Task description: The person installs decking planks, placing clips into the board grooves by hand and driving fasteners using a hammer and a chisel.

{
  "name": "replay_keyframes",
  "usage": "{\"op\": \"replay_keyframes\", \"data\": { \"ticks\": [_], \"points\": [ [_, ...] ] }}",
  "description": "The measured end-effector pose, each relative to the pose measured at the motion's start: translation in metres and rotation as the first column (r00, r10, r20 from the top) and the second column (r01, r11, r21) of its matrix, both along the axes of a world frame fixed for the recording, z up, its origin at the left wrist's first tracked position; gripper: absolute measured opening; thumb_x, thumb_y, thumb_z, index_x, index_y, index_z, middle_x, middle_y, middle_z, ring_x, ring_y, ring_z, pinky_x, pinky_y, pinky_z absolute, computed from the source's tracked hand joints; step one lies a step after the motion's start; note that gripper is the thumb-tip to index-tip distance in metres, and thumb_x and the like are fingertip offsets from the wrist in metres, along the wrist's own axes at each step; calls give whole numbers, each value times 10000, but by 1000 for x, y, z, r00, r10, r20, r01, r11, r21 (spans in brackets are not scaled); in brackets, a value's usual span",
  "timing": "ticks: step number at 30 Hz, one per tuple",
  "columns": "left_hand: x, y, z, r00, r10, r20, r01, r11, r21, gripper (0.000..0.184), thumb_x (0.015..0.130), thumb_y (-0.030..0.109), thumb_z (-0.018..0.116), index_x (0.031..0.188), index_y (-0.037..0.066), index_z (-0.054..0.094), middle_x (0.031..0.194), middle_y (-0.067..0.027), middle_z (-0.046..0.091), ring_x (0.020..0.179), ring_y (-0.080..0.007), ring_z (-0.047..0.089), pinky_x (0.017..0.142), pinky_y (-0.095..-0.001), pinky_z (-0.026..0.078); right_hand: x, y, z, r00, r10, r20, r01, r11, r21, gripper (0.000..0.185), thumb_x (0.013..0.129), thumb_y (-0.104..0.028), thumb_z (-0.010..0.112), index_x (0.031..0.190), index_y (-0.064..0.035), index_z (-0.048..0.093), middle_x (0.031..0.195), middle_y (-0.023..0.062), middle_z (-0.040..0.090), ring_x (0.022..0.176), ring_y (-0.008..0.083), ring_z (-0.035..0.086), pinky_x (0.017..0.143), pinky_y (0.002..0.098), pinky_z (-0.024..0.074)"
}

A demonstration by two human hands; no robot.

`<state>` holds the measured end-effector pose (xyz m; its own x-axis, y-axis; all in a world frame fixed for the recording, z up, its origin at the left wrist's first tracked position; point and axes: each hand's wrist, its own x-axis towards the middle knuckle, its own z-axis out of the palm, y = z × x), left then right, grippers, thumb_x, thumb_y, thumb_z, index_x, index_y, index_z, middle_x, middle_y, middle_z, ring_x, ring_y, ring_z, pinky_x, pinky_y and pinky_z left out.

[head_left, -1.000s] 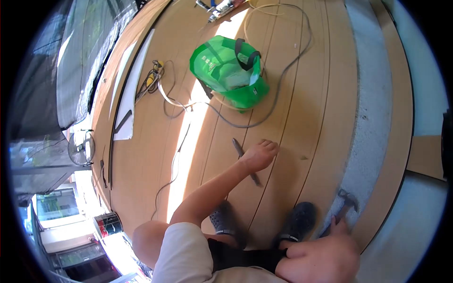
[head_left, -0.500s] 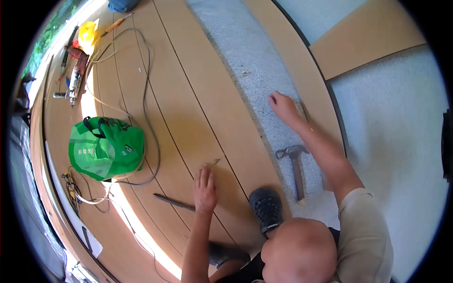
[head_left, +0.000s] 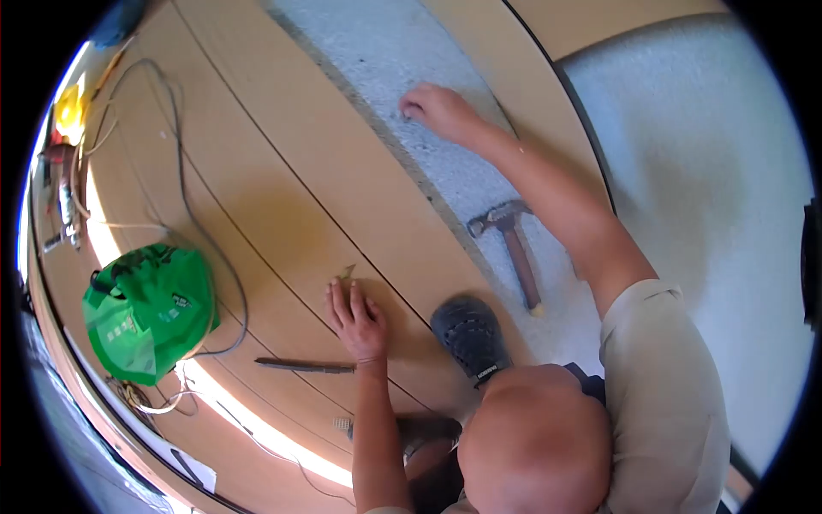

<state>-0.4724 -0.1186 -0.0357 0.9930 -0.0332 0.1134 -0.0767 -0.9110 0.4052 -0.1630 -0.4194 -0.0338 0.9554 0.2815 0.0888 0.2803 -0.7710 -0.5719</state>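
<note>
Our left hand [head_left: 358, 325], fingers parted, lies on tan boards [head_left: 282, 300] beside a slim dark rod [head_left: 302, 366]. Our right hand [head_left: 441, 111] curls, contents unclear, over the speckled grey strip [head_left: 368, 60]; a brown-handled metal hammer [head_left: 519, 257] lies near its edge.

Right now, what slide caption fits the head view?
Left hand at the floorboards, right hand over the pale strip, where a hammer lies.

One left hand [head_left: 358, 327] is showing at seven o'clock and one right hand [head_left: 437, 110] at twelve, while two dark clogs [head_left: 467, 330] are resting between five and six. One claw hammer [head_left: 519, 257] is lying at three, one slim dark tool [head_left: 304, 366] between seven and eight, and one green bag [head_left: 154, 313] and one power drill [head_left: 66, 193] are sitting towards nine.
</note>
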Motion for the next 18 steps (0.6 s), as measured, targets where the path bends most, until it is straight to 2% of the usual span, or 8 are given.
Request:
{"op": "replay_keyframes", "data": {
  "ticks": [2,7,11,13,14,16,18],
  "points": [
    [1,-1,2,1000,15,16,-16,999,41,378,949,131,581,1311,40,636,1515,-218,496,1405,-436,456,1155,-524,402,-58,-19,22,959,128,-253,-104,989,107,96,938,-145,659,985,-88,721,930,119,656,932,330,656,811,438,523],
    [1,-2,1,998,-28,52,25,998,59,397,943,103,575,1329,21,620,1490,-233,505,1383,-456,466,1137,-547,399,-142,-26,26,905,164,-392,-113,982,149,88,936,-129,655,988,-89,714,973,105,672,928,318,665,808,430,529],
    [3,-2,3,999,-34,35,31,997,70,391,950,102,571,1329,12,616,1488,-236,501,1389,-458,458,1136,-551,396,-142,-9,19,906,117,-408,-77,991,112,98,951,-101,649,1029,-85,705,994,103,681,959,299,668,837,408,528],
    [3,-2,4,999,-32,36,30,998,63,391,951,103,572,1329,11,615,1488,-236,500,1392,-458,456,1137,-552,393,-138,-2,20,948,73,-310,-23,986,164,96,925,-107,644,998,-71,696,968,118,700,912,335,686,782,439,545],
    [3,-3,5,999,-26,38,24,998,57,391,952,105,573,1330,13,615,1489,-235,500,1394,-456,454,1139,-550,391,-138,0,18,948,73,-310,-23,987,162,96,925,-107,644,998,-71,696,968,118,700,912,335,686,782,439,545],
    [5,-4,5,999,-18,40,16,999,51,391,954,108,573,1331,14,614,1491,-233,499,1395,-455,452,1141,-548,388,-137,5,14,938,-36,-344,99,981,166,114,904,-97,649,1001,-54,691,927,129,727,870,339,705,756,443,555],
    [2,-3,3,1000,-8,25,7,998,67,389,934,106,594,1315,38,624,1511,-224,490,1402,-444,453,1148,-533,399,-137,7,7,939,-38,-342,107,977,185,123,897,-92,650,1004,-48,690,907,137,732,851,341,710,745,444,560]
  ]
}}
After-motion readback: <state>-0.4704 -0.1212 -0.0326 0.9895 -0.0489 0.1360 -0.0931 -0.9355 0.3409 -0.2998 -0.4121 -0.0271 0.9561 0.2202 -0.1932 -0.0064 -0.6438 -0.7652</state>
